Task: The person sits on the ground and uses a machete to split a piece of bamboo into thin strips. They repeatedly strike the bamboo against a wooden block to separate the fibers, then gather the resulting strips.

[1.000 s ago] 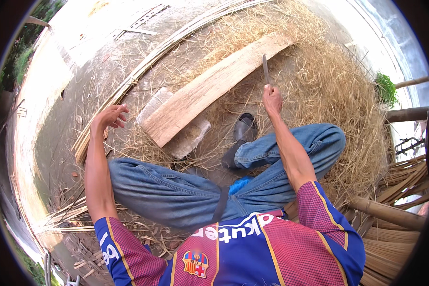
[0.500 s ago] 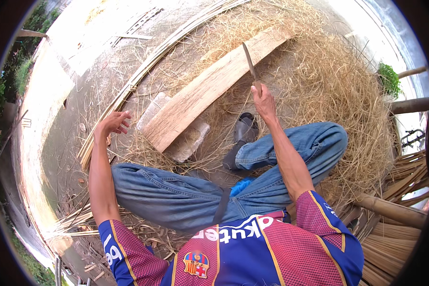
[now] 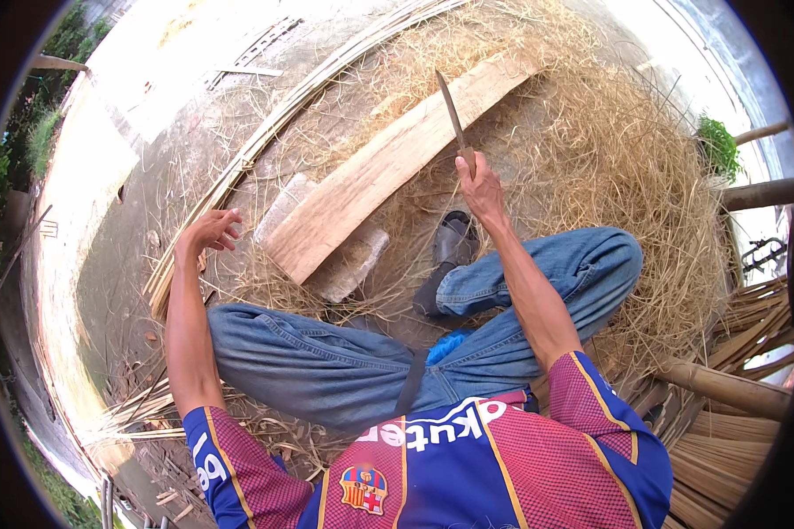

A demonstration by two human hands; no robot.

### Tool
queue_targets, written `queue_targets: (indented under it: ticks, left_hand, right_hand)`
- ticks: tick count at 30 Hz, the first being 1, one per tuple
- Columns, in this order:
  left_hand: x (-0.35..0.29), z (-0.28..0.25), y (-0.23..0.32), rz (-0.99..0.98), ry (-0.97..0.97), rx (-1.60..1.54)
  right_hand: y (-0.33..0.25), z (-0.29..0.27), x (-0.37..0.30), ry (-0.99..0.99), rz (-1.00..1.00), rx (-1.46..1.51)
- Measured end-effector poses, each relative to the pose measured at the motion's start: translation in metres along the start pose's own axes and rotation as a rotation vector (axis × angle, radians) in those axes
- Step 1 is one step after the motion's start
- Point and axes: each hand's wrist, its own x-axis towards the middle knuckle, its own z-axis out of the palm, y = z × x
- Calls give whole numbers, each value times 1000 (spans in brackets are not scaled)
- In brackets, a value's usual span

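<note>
My right hand [image 3: 482, 189] is closed around the handle of a long knife [image 3: 450, 110]. Its narrow blade points away from me and slants a little left, over the wooden plank [image 3: 362, 187]. My left hand [image 3: 210, 232] is held above the near part of a bundle of long pale strips [image 3: 254, 148], with its fingers loosely bent and apart and nothing seen in them. The plank runs from near my left knee to the far right, its near end resting across a whitish block [image 3: 355, 266]. The plank hides the middle of that block.
Dry shavings [image 3: 609, 185] lie in a thick heap to the right and beyond the plank. My sandalled foot [image 3: 454, 240] stands close to the plank's right side. A bamboo pole [image 3: 723, 388] and bundled strips [image 3: 723, 472] are at the lower right.
My right hand has shifted slightly left and nearer, carrying the knife; the blade has moved left over the plank. My left hand stays almost where it was.
</note>
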Motion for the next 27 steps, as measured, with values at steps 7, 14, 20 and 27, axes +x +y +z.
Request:
queue_targets:
  ticks: [7,14,20,27]
  left_hand:
    - [0,-2,3,-20,-8,1]
    - [3,0,8,20,-3,8]
    - [2,1,0,-17,12,1]
    - [4,3,13,43,48,47]
  right_hand:
    - [27,0,7,-114,-2,-160]
    - [35,4,14,-80,8,-154]
    - [24,14,-7,-63,47,-26]
    - [-4,28,-15,-197,-6,-2]
